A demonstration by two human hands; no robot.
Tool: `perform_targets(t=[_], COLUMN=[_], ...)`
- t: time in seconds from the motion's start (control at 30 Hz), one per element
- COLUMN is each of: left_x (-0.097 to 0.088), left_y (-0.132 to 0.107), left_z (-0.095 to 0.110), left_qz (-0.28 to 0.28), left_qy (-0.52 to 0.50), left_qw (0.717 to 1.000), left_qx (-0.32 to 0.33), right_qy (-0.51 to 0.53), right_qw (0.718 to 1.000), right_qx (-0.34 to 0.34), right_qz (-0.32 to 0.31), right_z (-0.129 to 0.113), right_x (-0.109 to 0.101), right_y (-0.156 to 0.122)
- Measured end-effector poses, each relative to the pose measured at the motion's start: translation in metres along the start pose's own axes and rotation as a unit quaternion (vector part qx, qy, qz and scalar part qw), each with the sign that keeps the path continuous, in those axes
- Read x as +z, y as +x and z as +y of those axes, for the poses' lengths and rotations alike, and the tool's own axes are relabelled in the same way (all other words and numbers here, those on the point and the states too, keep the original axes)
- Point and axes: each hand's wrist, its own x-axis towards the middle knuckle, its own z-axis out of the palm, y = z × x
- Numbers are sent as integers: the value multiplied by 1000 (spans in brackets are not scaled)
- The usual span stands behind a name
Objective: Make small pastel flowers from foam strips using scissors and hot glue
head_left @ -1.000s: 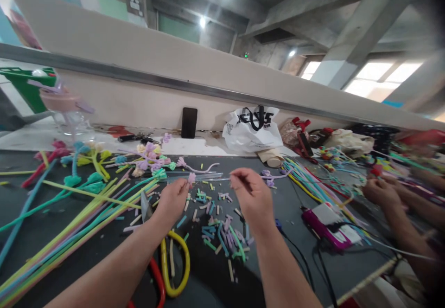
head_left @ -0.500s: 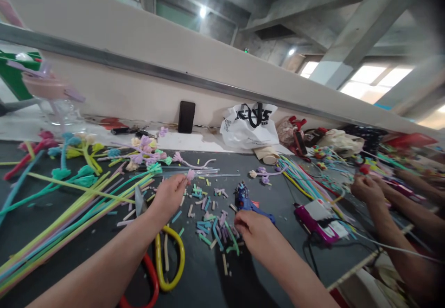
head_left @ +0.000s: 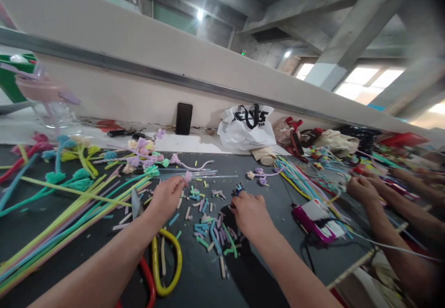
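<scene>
The small pale-pink fuzzy flower head (head_left: pixel 187 176) stood upright, its tuft pointing toward twelve o'clock and its short long axis running roughly from six to twelve; anything below the tuft was hidden by the fingers. It sat just past the fingertips of the left hand (head_left: pixel 168 200), at about one o'clock from the middle of that hand, and at ten o'clock from the right hand (head_left: pixel 253 215). The left thumb and forefinger were pinched together on its base, with hardly any gap between them.

The right hand was palm down, fingers bent over a dark blue tool (head_left: pixel 239 189), only one end of which showed, at eleven o'clock from that hand. How tightly those fingers closed around it could not be told.

Clear thin plastic rods (head_left: pixel 222 176) lay at three o'clock from the flower head, stretched from nine toward three. Short cut pieces of coloured fuzzy stem (head_left: pixel 218 234) were scattered between the hands, at eight o'clock from the right one. The scissors with one yellow and one red handle loop (head_left: pixel 179 261) lay partly beneath the left forearm, their grey blade pointing toward eleven o'clock. A lilac fuzzy flower sprig (head_left: pixel 266 173) lay at one o'clock from the right hand.
</scene>
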Motion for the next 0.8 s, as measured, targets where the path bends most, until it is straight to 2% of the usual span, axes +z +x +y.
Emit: perform_targets(t=[0.1, 0.2, 0.27, 0.33, 0.47, 0.57, 0.7, 0.8], left_x=[1, 0, 0, 0, -1, -2, -2, -1], left_y=[1, 1, 2, 1, 0, 0, 2, 4], left_z=[-1, 1, 2, 2, 2, 2, 2, 2], left_qz=[1, 1, 0, -1, -3, -3, -3, -23], left_qy=[-5, -12, -19, -28, -55, -83, -139, -203], left_qw=[1000, 1000, 1000, 1000, 998, 996, 989, 976], left_qx=[-1, -3, -4, -5, -9, -18, -43, -80], right_qy=[30, 141, 194, 188, 134, 127, 160, 214], right_qw=[999, 990, 979, 978, 990, 991, 986, 976], right_qx=[-14, -14, -43, -68, -36, -43, -44, -33], right_qz=[-9, -10, -40, -54, -7, -13, -14, 1], right_z=[-5, -2, 4, 8, 7, -1, -10, -18], right_x=[3, -2, -7, -11, -10, -5, -4, -9], right_y=[7, 12, 16, 24, 44, 54, 58, 56])
